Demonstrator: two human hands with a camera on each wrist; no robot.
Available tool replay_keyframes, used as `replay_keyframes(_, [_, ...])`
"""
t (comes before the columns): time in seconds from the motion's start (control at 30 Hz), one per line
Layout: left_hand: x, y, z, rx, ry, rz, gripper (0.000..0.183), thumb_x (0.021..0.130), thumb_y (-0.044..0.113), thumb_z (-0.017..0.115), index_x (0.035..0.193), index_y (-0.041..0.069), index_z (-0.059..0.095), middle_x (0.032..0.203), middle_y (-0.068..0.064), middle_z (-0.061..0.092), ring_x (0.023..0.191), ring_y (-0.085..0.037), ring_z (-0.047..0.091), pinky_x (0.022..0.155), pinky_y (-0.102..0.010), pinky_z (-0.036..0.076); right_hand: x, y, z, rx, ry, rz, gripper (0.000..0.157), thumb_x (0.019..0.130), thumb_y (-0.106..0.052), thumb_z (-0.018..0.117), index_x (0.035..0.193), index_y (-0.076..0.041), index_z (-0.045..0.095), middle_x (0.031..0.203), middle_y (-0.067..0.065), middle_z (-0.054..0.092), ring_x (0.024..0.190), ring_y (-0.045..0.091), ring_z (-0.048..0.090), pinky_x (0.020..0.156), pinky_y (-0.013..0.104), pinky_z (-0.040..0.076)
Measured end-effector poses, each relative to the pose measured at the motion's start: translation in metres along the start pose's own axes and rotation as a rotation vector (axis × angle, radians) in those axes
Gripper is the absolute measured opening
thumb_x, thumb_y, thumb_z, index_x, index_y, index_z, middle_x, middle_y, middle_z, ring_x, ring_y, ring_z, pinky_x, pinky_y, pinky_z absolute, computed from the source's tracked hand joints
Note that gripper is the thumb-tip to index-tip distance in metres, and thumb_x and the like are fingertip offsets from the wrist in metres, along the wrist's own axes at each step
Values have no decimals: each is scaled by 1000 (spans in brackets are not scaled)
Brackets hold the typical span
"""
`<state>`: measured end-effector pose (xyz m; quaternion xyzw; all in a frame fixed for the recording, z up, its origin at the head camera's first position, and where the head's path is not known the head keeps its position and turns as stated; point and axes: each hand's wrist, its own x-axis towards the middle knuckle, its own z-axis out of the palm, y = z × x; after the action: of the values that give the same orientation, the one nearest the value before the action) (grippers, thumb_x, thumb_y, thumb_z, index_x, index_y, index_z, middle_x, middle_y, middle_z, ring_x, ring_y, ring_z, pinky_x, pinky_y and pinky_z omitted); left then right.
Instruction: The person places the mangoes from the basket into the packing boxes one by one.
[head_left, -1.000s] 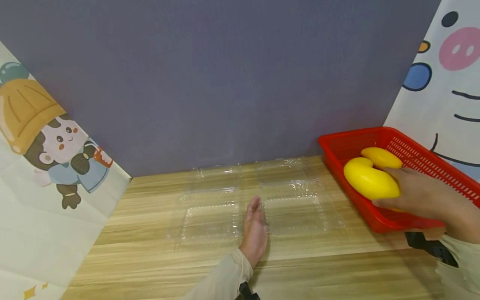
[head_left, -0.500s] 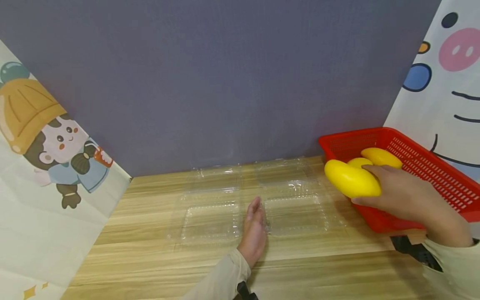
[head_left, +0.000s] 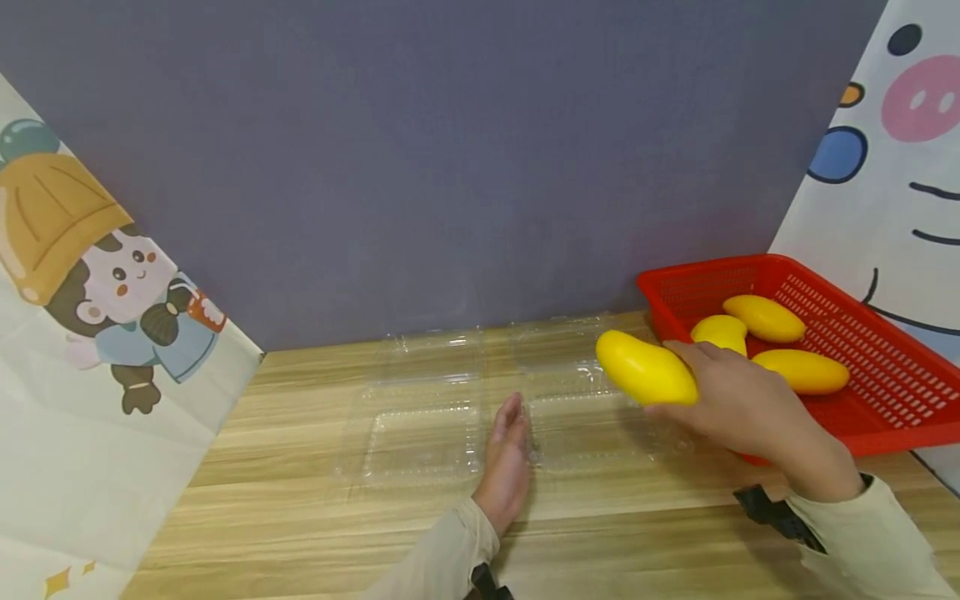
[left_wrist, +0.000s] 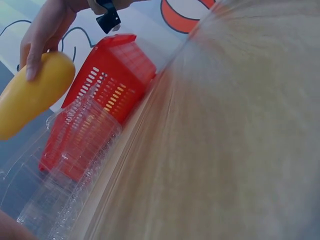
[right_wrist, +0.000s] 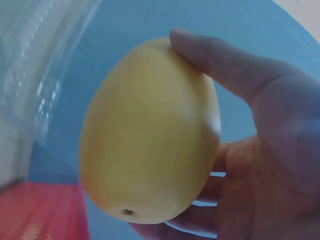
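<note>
1. Yellow mango [head_left: 647,368] is, in the head view, grasped by the right grip [head_left: 738,408] above the surface [head_left: 315,525]. The red basket [head_left: 870,333] at the back right corner contains three other mangoes [head_left: 802,372]. The left grip [head_left: 510,467] is released, with straight fingers, between the left clear box [head_left: 423,442] and the right clear box [head_left: 570,425].
2. In the left wrist view, the mango is in the air, apart from the surface.
3. In the right wrist view, thumb [right_wrist: 220,57] and fingers surround the mango.

Soft, even light in the head view glints off clear clamshell containers [head_left: 423,446] left of the red basket [head_left: 873,354], while both wrist views (dimmer, bluish) look hazy.
</note>
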<state>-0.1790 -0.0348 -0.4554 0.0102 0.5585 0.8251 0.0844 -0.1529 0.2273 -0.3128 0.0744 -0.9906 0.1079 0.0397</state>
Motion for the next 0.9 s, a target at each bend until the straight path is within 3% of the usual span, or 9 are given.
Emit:
replay_keyframes(0.17, [0,-1,-1,15,2,2,55,103,14,40,156,9,26,166,-16,17,154,-38,10,127,-55,5,2,-11,14,31,30,-33,100,73,-84,59,141,-11,49,118,14,63,93,28,59,63,42,52])
replay_keyframes(0.4, [2,-2,-1,26,-3,-9,55,104,17,40,156,11,25,167,-14,16,155,-37,10,127,-55,5,7,-26,34,49,61,-71,90,77,-72,68,140,-9,52,134,18,60,107,33,63,78,54,56])
replay_keyframes(0.57, [2,-2,-1,30,4,-16,55,104,19,42,156,12,27,166,-14,17,154,-37,12,127,-56,5,11,-40,50,60,51,-73,84,80,-64,70,141,-8,52,134,20,61,115,39,60,86,60,53])
replay_keyframes(0.9, [3,-3,0,51,30,-25,53,104,19,42,155,12,30,165,-15,23,154,-37,16,126,-57,7,15,-51,72,50,54,-88,79,81,-60,71,137,-6,54,124,21,65,108,40,64,87,60,53])
